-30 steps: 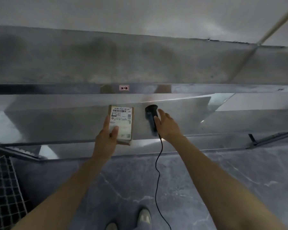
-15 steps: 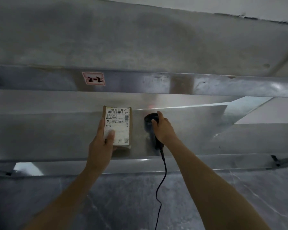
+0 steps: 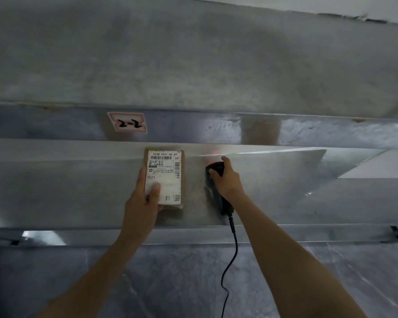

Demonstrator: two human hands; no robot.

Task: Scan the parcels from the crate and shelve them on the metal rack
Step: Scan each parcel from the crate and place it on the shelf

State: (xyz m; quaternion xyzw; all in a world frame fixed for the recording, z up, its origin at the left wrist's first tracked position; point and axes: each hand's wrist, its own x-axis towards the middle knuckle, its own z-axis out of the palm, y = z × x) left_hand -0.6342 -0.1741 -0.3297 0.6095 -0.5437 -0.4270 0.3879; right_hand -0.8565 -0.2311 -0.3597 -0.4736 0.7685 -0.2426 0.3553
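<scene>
rack tag (image 3: 127,122) reads "2-2"; parcel label (image 3: 164,175) "502b p021-00 69", "p021"

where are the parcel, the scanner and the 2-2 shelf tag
parcel (image 3: 168,177), head view, middle of its white label
scanner (image 3: 226,207), head view, lower end of its black handle
2-2 shelf tag (image 3: 128,122), head view, on the handwritten digits

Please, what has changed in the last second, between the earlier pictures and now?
The parcel and the barcode scanner have come nearer to the rack shelf and shifted right of the 2-2 tag. Unchanged: the left hand holds the parcel, the right hand grips the scanner; nothing was let go.
</scene>
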